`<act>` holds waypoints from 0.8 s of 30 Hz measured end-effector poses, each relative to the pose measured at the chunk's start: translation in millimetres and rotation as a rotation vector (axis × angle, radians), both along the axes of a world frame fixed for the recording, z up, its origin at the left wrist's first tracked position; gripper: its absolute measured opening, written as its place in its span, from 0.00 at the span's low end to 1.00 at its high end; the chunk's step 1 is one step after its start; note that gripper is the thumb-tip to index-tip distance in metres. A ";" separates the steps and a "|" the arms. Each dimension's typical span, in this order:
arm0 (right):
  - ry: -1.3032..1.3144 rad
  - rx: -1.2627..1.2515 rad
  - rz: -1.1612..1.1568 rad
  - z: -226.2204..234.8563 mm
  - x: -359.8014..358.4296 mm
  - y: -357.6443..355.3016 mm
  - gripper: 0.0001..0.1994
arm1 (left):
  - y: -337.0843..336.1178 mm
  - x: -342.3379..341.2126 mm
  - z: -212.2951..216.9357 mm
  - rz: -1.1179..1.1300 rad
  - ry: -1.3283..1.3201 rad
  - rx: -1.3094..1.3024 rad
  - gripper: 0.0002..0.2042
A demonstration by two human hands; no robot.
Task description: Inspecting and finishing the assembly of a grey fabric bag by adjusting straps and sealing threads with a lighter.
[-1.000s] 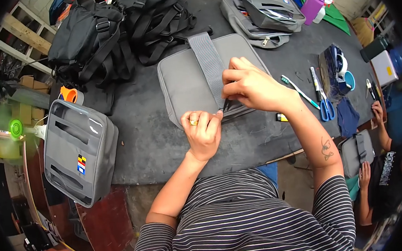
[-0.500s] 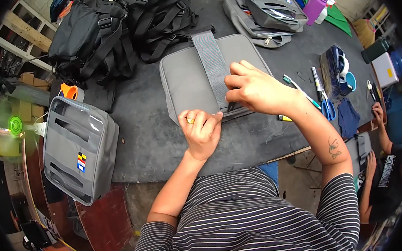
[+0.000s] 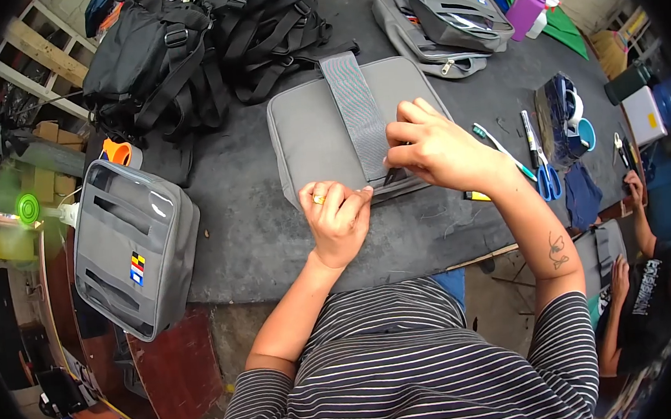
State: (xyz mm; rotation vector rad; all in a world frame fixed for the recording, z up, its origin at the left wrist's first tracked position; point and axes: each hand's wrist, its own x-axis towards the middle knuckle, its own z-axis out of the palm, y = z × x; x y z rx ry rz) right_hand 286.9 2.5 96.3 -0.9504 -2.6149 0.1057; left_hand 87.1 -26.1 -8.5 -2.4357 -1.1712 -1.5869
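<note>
A grey fabric bag (image 3: pixel 309 129) lies flat on the dark table in front of me, with a wide grey strap (image 3: pixel 355 105) running down its middle. My left hand (image 3: pixel 338 219), a ring on one finger, is closed in a pinch on the bag's near edge beside the strap's lower end. Over the bag's near right part, my right hand (image 3: pixel 433 145) is closed around a small dark pointed tool (image 3: pixel 390 175). Its tip points down by the strap's end; most of it is hidden in my fingers, so its exact kind cannot be told.
A grey bag with a clear window (image 3: pixel 130 249) stands at the left table edge. Black strapped bags (image 3: pixel 159 74) are piled behind. More grey bags (image 3: pixel 454 19), a purple bottle (image 3: pixel 529 9), blue scissors (image 3: pixel 548 181) and a toothbrush (image 3: pixel 504 151) lie rightward. Another person (image 3: pixel 657 294) works at far right.
My right hand has shifted slightly right, away from the strap, showing more of the dark tool's tip. My left hand stays at the same place on the bag's edge.
</note>
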 end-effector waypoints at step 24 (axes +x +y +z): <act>1.072 -0.525 -0.799 -107.7 77.1 -39.9 0.21 | 55.4 -63.7 15.8 -0.409 -0.503 -0.875 0.25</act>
